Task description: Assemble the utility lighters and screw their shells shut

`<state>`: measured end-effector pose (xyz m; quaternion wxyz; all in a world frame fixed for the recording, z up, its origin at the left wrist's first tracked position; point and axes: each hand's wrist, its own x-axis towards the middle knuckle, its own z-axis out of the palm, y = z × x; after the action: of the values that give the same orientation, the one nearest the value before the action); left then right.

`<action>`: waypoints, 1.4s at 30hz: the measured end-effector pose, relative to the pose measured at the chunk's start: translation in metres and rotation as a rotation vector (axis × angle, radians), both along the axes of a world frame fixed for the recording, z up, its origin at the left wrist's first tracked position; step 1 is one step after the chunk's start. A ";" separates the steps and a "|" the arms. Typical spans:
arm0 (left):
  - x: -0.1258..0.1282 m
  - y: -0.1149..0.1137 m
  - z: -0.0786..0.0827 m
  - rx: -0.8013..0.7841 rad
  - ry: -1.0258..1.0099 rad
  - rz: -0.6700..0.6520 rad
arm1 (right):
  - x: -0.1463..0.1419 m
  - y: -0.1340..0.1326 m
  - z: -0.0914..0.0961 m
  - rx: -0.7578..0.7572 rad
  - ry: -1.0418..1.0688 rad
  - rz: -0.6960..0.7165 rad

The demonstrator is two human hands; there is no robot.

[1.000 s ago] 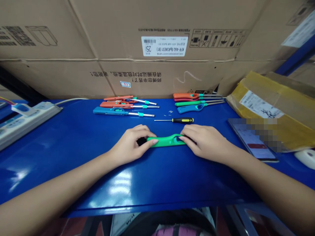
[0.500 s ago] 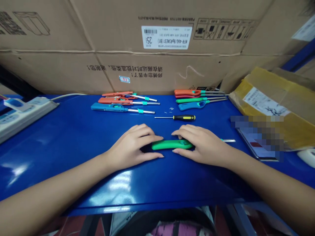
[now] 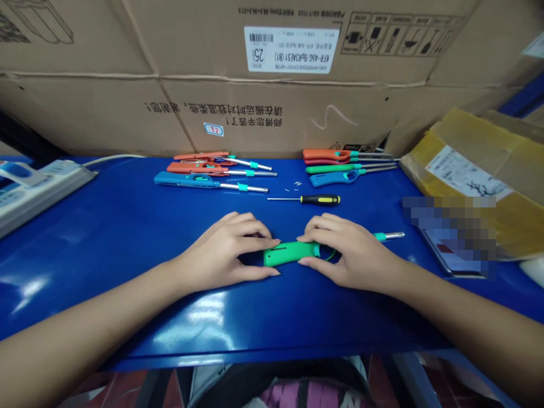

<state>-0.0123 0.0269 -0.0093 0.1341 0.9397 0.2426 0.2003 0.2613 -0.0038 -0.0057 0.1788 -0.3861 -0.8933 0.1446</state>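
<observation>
A green long-nosed gas lighter (image 3: 291, 253) lies across the blue table in front of me, its slotted broad side facing up. My left hand (image 3: 232, 249) closes around its butt end, forefinger above and thumb below. Around the trigger part curls my right hand (image 3: 344, 249), which hides the middle of the lighter. The metal nozzle (image 3: 393, 236) sticks out past that hand to the right. Just beyond my hands lies a black and yellow screwdriver (image 3: 321, 200), with a few tiny pale bits (image 3: 297, 183) behind it.
Orange and blue lighters (image 3: 185, 179) lie at the back left, and several more lighters (image 3: 329, 169) at the back right. A power strip (image 3: 42, 192) is on the left. On the right are a phone (image 3: 453, 243) and a yellow-taped parcel (image 3: 480, 175). A cardboard box (image 3: 204, 45) stands behind.
The green lighter has rolled between my hands, so its broad slotted side now faces up and more of its nozzle shows. Both hands stay around it. The view has shifted slightly.
</observation>
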 end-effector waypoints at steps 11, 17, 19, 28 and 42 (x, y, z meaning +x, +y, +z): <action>0.005 -0.010 0.002 -0.046 0.016 0.067 | -0.005 -0.005 0.002 -0.028 -0.024 -0.017; 0.008 -0.009 0.001 -0.115 -0.050 0.095 | -0.005 -0.004 0.000 -0.126 0.070 -0.073; 0.010 -0.009 -0.001 -0.154 -0.070 0.111 | -0.006 -0.003 -0.002 -0.151 0.116 -0.088; 0.012 -0.010 0.006 -0.089 0.027 0.100 | -0.009 -0.002 0.004 -0.131 -0.013 -0.123; 0.039 0.089 0.039 0.040 0.153 0.164 | 0.032 0.043 -0.002 0.177 -0.095 -0.349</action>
<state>0.0270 0.1159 0.0294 0.0798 0.9317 0.3243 0.1430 0.2929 0.0387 -0.0076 0.1919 -0.5244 -0.8294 0.0138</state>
